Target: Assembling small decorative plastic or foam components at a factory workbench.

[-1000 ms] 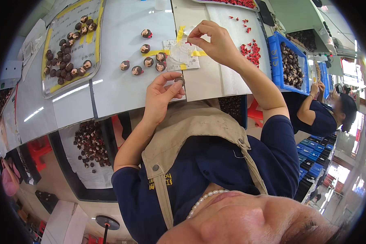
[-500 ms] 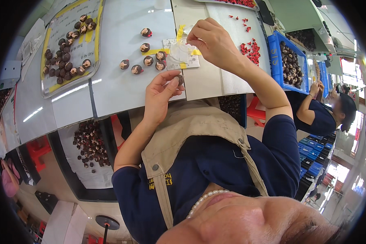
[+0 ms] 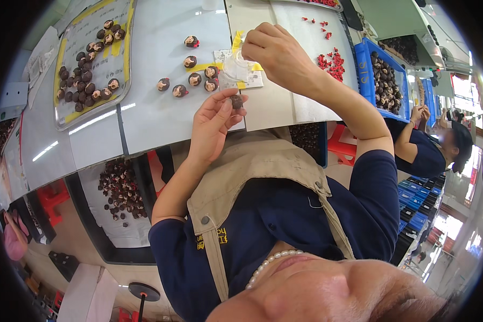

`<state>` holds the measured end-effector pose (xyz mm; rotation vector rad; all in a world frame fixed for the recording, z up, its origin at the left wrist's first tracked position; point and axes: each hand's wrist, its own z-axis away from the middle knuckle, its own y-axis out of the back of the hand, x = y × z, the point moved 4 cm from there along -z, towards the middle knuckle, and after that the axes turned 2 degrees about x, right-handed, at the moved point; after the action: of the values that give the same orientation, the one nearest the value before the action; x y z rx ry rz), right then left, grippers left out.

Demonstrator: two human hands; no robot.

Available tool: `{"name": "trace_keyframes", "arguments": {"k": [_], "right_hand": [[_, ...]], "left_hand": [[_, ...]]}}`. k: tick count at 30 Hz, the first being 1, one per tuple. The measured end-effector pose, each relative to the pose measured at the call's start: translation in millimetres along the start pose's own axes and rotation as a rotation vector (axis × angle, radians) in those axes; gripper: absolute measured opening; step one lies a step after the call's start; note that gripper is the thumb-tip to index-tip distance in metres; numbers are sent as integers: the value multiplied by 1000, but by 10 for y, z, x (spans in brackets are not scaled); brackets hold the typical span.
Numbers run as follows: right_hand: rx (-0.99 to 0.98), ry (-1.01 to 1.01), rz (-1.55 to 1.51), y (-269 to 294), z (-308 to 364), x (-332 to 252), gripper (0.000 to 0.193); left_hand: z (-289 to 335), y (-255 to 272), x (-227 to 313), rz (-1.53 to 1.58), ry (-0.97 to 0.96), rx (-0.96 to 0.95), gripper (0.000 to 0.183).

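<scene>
My left hand (image 3: 212,124) pinches a small brown doll head (image 3: 236,101) between thumb and fingers, just above the table's near edge. Over a clear round dish (image 3: 235,70) hangs my right hand (image 3: 278,53), its fingers drawn together; what they hold, if anything, is hidden. The dish lies on a white tile (image 3: 255,80) fixed with yellow tape (image 3: 237,41). Left of it, several doll heads (image 3: 194,79) with brown hair and pale faces stand on the table, some with a red piece at the side.
A tray (image 3: 127,64) of doll heads lies at the left. Small red pieces (image 3: 335,67) are heaped on a white sheet at the right, beside a blue crate (image 3: 364,80) full of brown heads. Below the table sits a black bin (image 3: 104,236). A co-worker (image 3: 426,153) is at the far right.
My right hand has shifted slightly left and its fingers have curled downward over the dish. My left hand has raised and turned the doll head a little.
</scene>
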<state>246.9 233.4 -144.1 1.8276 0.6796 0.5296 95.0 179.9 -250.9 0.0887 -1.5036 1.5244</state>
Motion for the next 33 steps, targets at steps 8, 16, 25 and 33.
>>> {"name": "trace_keyframes", "arguments": {"k": [8, 16, 25, 33], "right_hand": [[136, -296, -404, 121, 140, 10, 9], [10, -836, -1310, -249, 539, -207, 10], [37, -867, -1363, -356, 589, -307, 11], [66, -858, -1321, -409, 608, -366, 10]], "left_hand": [[-14, -39, -26, 156, 54, -10, 32], [-28, -49, -63, -48, -127, 44, 34], [-31, -65, -67, -121, -151, 99, 35], [-27, -29, -77, -162, -180, 94, 32]]}}
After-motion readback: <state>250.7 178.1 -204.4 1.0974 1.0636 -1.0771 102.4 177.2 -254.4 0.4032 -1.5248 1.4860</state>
